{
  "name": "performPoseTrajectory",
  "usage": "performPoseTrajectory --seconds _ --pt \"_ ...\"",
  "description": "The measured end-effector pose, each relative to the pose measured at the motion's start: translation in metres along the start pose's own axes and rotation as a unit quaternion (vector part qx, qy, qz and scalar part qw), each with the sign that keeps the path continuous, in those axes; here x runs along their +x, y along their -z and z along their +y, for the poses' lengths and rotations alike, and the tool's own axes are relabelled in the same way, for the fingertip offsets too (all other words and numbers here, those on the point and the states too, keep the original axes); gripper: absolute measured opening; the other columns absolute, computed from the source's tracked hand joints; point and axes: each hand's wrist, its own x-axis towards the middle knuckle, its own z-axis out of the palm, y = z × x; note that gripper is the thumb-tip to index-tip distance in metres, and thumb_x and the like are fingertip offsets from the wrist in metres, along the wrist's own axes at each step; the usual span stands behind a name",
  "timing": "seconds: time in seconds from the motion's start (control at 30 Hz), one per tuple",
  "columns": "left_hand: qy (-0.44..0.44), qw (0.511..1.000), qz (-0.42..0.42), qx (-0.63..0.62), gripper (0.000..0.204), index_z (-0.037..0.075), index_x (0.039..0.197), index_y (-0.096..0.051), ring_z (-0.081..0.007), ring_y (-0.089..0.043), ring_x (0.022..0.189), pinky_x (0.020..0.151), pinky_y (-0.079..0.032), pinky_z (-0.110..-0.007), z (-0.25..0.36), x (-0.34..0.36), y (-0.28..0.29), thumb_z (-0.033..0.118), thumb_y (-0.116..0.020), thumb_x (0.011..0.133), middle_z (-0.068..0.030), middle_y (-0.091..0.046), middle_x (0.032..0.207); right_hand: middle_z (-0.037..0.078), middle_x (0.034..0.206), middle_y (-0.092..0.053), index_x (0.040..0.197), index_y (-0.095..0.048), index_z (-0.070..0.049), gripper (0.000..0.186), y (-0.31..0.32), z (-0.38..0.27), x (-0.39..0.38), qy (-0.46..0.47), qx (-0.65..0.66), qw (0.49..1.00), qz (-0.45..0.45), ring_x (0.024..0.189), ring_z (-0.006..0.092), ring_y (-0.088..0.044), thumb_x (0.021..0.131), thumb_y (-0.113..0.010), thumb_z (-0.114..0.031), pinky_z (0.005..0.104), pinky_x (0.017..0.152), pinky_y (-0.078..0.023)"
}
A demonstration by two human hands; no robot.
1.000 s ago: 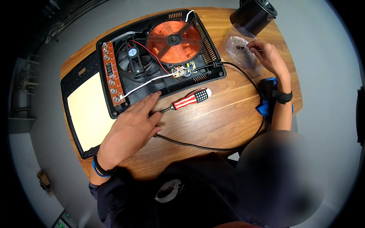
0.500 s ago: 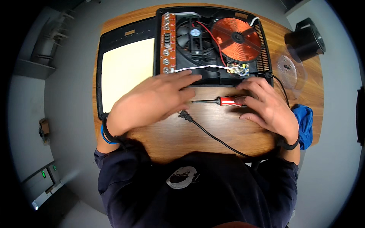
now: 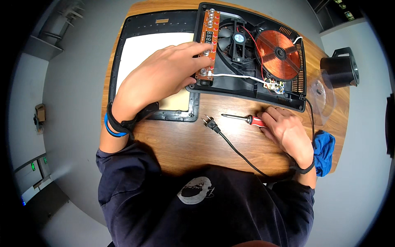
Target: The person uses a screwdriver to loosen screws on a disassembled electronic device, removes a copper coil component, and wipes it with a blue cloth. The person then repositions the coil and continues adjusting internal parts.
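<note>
Toward three o'clock the right hand (image 3: 286,128) hides most of the handle of the screwdriver (image 3: 250,120), toward eleven the left hand (image 3: 162,74) covers part of the orange circuit board (image 3: 210,25), and near four the black cord (image 3: 235,151) is lost by the right sleeve (image 3: 290,197).

Black base (image 3: 234,85) that sat open toward the surface's (image 3: 185,144) far edge, round copper coil (image 3: 278,54) at its right, dark fan (image 3: 239,39) mid-left, orange-brown board (image 3: 210,29) along its left side, partly covered, screwdriver (image 3: 249,119) near its front edge, red grip partly hidden, shaft pointed left
</note>
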Motion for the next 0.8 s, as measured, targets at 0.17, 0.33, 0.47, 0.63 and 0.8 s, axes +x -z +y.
performPoseTrajectory --seconds 0.17,0.33,0.47,0.63,0.8 --pt "0.058 0.997 0.059 -0.009 0.096 0.019 0.179 -0.047 -0.0503 -0.069 0.142 0.115 -0.062 -0.052 -0.01 -0.004 -0.017 0.014 -0.094 0.095 -0.0241 -0.046 0.183 0.016 0.119 -0.066 0.129 -0.071 -0.006 0.029 0.014 0.001 -0.003 -0.054 0.107 0.991 -0.061 0.108 0.0401 -0.075 0.104 -0.079 -0.02 0.0525 0.09 -0.064" --pt "0.07 0.995 -0.058 -0.037 0.089 0.001 0.175 -0.046 -0.0523 -0.077 0.11 0.102 -0.065 -0.053 -0.002 0.001 -0.004 0.015 -0.09 0.098 -0.0366 -0.046 0.177 0.017 0.114 -0.061 0.141 -0.074 -0.005 0.041 0.048 0.008 -0.01 -0.035 0.179 0.983 0.019 0.105 0.0424 -0.074 0.106 -0.083 -0.023 0.0525 0.089 -0.062" --pt "0.064 0.991 -0.103 -0.062 0.085 -0.003 0.17 -0.052 -0.0519 -0.077 0.105 0.101 -0.064 -0.052 0.014 0.001 0.004 0.022 -0.091 0.099 -0.0389 -0.051 0.171 0.015 0.108 -0.063 0.128 -0.081 0.002 0.04 0.069 0.019 0.008 -0.08 0.16 0.973 0.144 0.1 0.0325 -0.069 0.095 -0.094 -0.016 0.0434 0.09 -0.058" --pt "0.023 0.997 -0.071 0.006 0.072 -0.007 0.163 -0.06 -0.0424 -0.081 0.099 0.094 -0.065 -0.047 0.04 -0.01 -0.004 0.036 -0.08 0.109 -0.04 -0.062 0.162 0.011 0.105 -0.067 0.126 -0.084 -0.004 0.034 0.093 0.037 0.051 -0.044 0.041 0.963 0.262 0.091 0.0328 -0.074 0.095 -0.093 -0.015 0.0424 0.081 -0.06" --pt "0.035 0.998 -0.054 0.016 0.059 -0.011 0.147 -0.073 -0.0401 -0.082 0.094 0.089 -0.066 -0.045 0.045 -0.01 -0.013 0.036 -0.077 0.111 -0.0425 -0.066 0.155 0.002 0.112 -0.073 0.124 -0.086 -0.014 0.026 0.113 0.049 0.113 0.007 -0.149 0.941 0.305 0.096 0.0295 -0.074 0.099 -0.089 -0.021 0.0433 0.082 -0.064"
